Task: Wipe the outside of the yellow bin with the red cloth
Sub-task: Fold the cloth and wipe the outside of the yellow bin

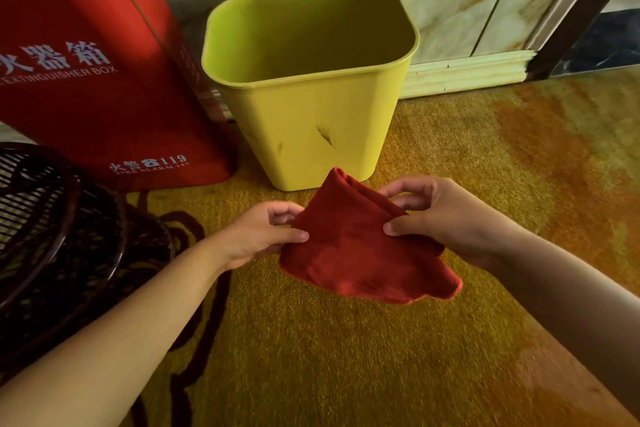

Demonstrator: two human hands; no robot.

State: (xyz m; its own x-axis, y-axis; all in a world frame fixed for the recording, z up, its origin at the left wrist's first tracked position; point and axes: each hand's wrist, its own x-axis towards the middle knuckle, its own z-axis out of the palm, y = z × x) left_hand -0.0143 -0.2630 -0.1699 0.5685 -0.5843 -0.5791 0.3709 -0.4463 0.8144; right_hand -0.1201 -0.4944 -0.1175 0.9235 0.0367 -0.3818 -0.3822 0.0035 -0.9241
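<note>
Just in front of the upright, empty yellow plastic bin (308, 90) on carpet: folded red cloth (360, 253), held up, pinched at opposite edges by left hand (263, 236) and right hand (440, 218), not touching the bin.

Your visible body, itemised: two bare forearms, one entering from each lower corner, each ending in a bare hand. Your left hand (261, 236): five fingers, short unpainted nails, thumbnail plainly showing. Your right hand (440, 218): same build, short plain nails. Both arms are uncovered from wrist to frame edge; skin smooth and unmarked where it shows.
</note>
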